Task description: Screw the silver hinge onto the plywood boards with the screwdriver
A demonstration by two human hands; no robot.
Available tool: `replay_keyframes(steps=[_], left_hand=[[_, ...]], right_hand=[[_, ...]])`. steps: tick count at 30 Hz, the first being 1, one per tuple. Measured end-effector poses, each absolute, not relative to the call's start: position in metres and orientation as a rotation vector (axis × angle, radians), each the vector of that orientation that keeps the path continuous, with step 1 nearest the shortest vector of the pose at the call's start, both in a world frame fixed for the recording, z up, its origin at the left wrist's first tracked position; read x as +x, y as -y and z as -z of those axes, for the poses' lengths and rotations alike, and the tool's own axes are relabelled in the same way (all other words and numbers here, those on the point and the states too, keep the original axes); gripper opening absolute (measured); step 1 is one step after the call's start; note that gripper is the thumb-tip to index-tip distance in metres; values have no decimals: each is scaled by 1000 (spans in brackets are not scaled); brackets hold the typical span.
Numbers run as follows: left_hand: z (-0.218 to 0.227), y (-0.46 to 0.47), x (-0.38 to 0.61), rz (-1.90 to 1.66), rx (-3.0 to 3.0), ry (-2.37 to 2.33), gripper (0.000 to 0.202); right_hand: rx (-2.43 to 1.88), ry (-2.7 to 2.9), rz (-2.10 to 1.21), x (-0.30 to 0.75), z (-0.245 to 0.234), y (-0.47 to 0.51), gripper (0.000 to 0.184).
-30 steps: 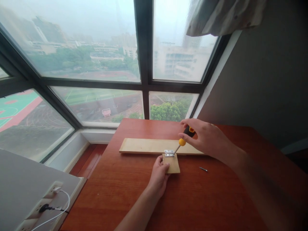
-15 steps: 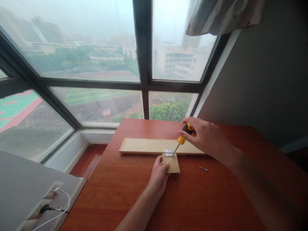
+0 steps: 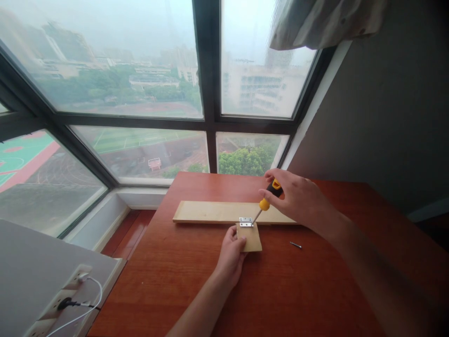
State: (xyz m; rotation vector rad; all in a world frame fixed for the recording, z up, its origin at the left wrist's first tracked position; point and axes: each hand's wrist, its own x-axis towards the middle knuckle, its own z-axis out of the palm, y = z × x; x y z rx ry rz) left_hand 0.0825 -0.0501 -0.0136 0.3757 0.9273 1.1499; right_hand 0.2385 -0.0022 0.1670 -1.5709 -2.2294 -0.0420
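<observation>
My left hand grips a small wooden board by its left side, the thumb resting on top. A silver hinge lies across the board's far edge. My right hand is closed around the black and yellow handle of a screwdriver. The screwdriver leans, its tip meeting the right end of the hinge; any screw under the tip is too small to make out. Behind the hinge lies a long pale wooden plank, its right end partly covered by my right hand.
A small dark screw lies on the reddish-brown table, right of the small board. Large windows stand behind the table. At the lower left, a wall carries sockets with a white cable and a black plug.
Both hands, the screwdriver and the small board hold nearly the same positions. The whole view has shifted very slightly.
</observation>
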Motion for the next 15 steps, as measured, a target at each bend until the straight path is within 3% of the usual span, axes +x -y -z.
replay_keyframes(steps=[5,10,15], left_hand=[[14,50,83,-1149,375,-920,42],[14,50,83,-1153,367,-925,41],[13,50,82,-1139,385,-912,40]], right_hand=[[-1559,2212,1,241,-166,-2,22],[-1422,2255,-187,245,-168,0,33],[-1599,2195,-47,242,-163,0,37]])
